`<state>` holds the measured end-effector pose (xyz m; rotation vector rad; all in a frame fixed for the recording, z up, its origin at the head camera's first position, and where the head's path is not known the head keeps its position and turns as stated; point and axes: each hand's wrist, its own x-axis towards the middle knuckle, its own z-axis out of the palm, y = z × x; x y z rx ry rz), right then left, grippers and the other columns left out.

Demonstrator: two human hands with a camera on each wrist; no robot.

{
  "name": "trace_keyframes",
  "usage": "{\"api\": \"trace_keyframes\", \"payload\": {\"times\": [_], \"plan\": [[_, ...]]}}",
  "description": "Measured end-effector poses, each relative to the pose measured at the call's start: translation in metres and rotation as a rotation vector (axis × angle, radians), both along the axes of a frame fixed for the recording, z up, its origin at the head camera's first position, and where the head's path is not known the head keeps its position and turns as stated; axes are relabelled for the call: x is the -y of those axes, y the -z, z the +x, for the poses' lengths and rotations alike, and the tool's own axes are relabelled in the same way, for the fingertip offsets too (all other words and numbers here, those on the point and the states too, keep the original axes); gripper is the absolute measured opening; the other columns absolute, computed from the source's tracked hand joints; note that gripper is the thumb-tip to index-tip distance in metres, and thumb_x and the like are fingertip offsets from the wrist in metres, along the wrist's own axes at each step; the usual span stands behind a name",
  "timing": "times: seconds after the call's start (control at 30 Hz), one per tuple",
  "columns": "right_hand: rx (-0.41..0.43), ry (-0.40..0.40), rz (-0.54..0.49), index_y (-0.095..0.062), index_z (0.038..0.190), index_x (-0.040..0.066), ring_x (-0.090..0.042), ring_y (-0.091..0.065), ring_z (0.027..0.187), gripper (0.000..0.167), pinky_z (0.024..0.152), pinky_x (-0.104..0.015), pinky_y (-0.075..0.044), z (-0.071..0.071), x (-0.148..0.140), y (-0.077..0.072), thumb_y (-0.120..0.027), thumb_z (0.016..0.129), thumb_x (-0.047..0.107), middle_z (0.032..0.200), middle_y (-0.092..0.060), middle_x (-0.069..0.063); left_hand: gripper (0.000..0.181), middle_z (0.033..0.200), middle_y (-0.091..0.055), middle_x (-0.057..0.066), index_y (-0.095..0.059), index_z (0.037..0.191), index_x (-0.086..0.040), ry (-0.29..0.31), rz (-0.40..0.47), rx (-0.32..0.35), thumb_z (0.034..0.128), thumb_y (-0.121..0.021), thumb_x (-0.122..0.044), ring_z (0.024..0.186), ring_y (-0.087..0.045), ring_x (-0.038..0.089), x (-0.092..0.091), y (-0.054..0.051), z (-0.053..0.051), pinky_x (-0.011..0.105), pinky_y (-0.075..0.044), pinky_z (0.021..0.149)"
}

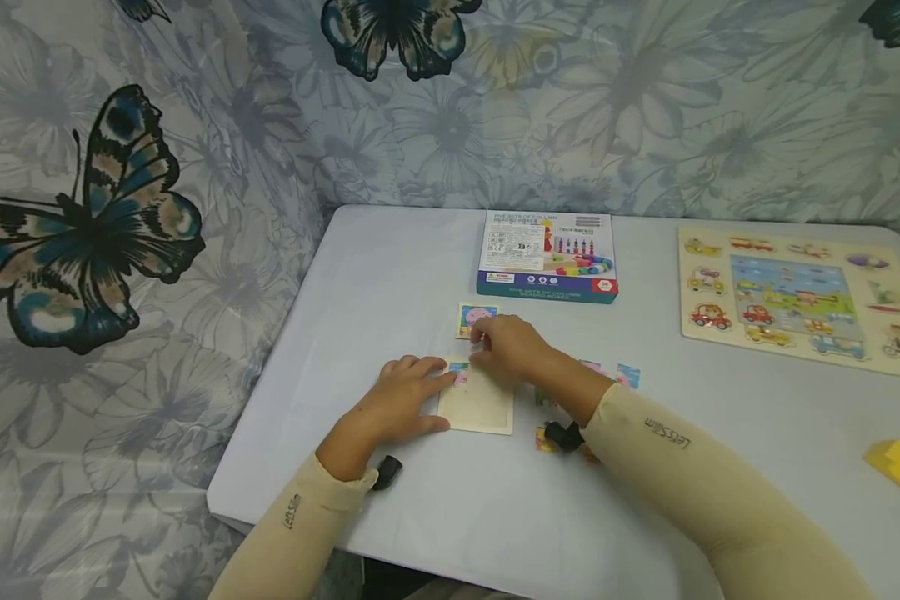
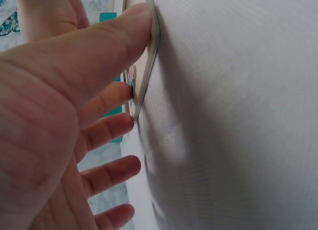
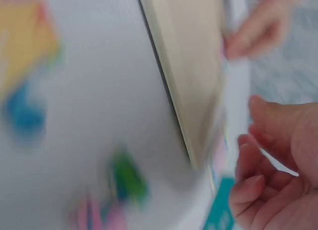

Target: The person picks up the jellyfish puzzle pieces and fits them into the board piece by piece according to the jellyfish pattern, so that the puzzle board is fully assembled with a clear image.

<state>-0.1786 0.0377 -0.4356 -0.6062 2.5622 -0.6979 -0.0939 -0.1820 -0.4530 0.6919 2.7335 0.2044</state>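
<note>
Tray [image 1: 480, 408]: flat on the table [image 1: 322, 333], one piece [image 1: 461, 377] in its far left corner; probably light, stiff; steady it by the rim.
Loose pieces [image 1: 628, 376]: right of the tray; likely thin, rigid; pinch opposite edges.
Left hand [image 1: 401, 400]: fingers extended, thumb against the tray.
Right hand [image 1: 513, 346]: curled; cannot tell if pinching anything.

Cream sleeves [image 1: 720, 500] (dark "Let'sSlim" lettering [image 1: 667, 432] on each) are worn with small black wrist devices [image 1: 387, 473].
</note>
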Motion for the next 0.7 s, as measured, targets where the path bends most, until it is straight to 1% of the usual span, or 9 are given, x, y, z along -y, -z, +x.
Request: {"api": "trace_keyframes", "payload": {"times": [0.1,0.17,0.27,0.37,0.43,0.5,0.6,0.7], "plan": [[0.005,0.056,0.047,-0.071,0.117,0.009,-0.025,-0.06,0.092,0.026,0.085,-0.039,-0.053,-0.003,-0.031,-0.01,-0.073,0.094,0.021,0.102,-0.067,-0.009,0.076,0.158,-0.043,0.001,-0.046,0.155,-0.027,-0.003,-0.007,0.003,0.0894,-0.074,-0.054,0.141,-0.04,0.028,-0.002,-0.002,0.0,0.053,-0.031,0.116],[0.017,0.085,0.111,-0.071,0.117,0.008,-0.027,-0.06,0.096,0.026,0.088,-0.043,-0.054,-0.004,-0.054,-0.014,-0.072,0.094,0.02,0.107,-0.068,-0.011,0.076,0.157,-0.043,0.001,-0.046,0.155,-0.026,-0.004,-0.012,0.006,0.0894,-0.074,-0.053,0.141,-0.04,0.028,-0.004,-0.002,0.001,0.052,-0.031,0.116],[0.045,0.116,0.211,-0.071,0.115,0.007,-0.028,-0.06,0.096,0.027,0.089,-0.046,-0.055,0.0,-0.085,-0.013,-0.075,0.092,0.022,0.109,-0.069,-0.012,0.077,0.158,-0.042,0.001,-0.046,0.155,-0.025,-0.006,-0.013,0.016,0.0892,-0.076,-0.05,0.141,-0.039,0.028,-0.005,-0.004,0.002,0.051,-0.031,0.116],[0.064,0.122,0.265,-0.07,0.114,0.005,-0.028,-0.059,0.094,0.031,0.089,-0.047,-0.056,0.008,-0.107,-0.009,-0.078,0.091,0.023,0.105,-0.068,-0.012,0.076,0.158,-0.041,0.0,-0.048,0.154,-0.023,-0.01,-0.005,0.02,0.0885,-0.078,-0.048,0.14,-0.038,0.027,-0.005,-0.006,0.002,0.051,-0.03,0.116],[0.049,0.115,0.269,-0.07,0.112,0.003,-0.027,-0.059,0.091,0.032,0.088,-0.046,-0.056,0.014,-0.115,-0.005,-0.079,0.09,0.023,0.102,-0.066,-0.013,0.075,0.159,-0.039,-0.001,-0.05,0.152,-0.021,-0.012,0.004,0.021,0.0877,-0.079,-0.046,0.139,-0.038,0.027,-0.006,-0.007,0.003,0.05,-0.03,0.116],[0.004,0.109,0.259,-0.07,0.11,0.002,-0.027,-0.058,0.089,0.031,0.087,-0.047,-0.056,0.02,-0.119,-0.002,-0.08,0.089,0.023,0.099,-0.064,-0.013,0.075,0.16,-0.038,-0.001,-0.052,0.151,-0.019,-0.009,0.012,0.012,0.0868,-0.08,-0.045,0.138,-0.038,0.026,-0.006,-0.008,0.003,0.05,-0.03,0.116],[-0.04,0.142,0.237,-0.069,0.105,0.003,-0.027,-0.057,0.087,0.026,0.084,-0.045,-0.056,0.025,-0.121,-0.001,-0.079,0.089,0.021,0.095,-0.064,-0.012,0.074,0.16,-0.038,-0.002,-0.053,0.15,-0.019,0.008,0.032,-0.002,0.086,-0.082,-0.042,0.139,-0.039,0.025,-0.007,-0.007,0.002,0.049,-0.03,0.117],[-0.031,0.188,0.195,-0.068,0.101,0.006,-0.026,-0.058,0.084,0.02,0.08,-0.042,-0.056,0.025,-0.119,-0.006,-0.078,0.091,0.02,0.09,-0.065,-0.009,0.073,0.158,-0.043,-0.002,-0.053,0.15,-0.018,0.038,0.056,-0.006,0.0869,-0.082,-0.04,0.14,-0.04,0.025,-0.009,-0.007,0.001,0.048,-0.03,0.117]]}}
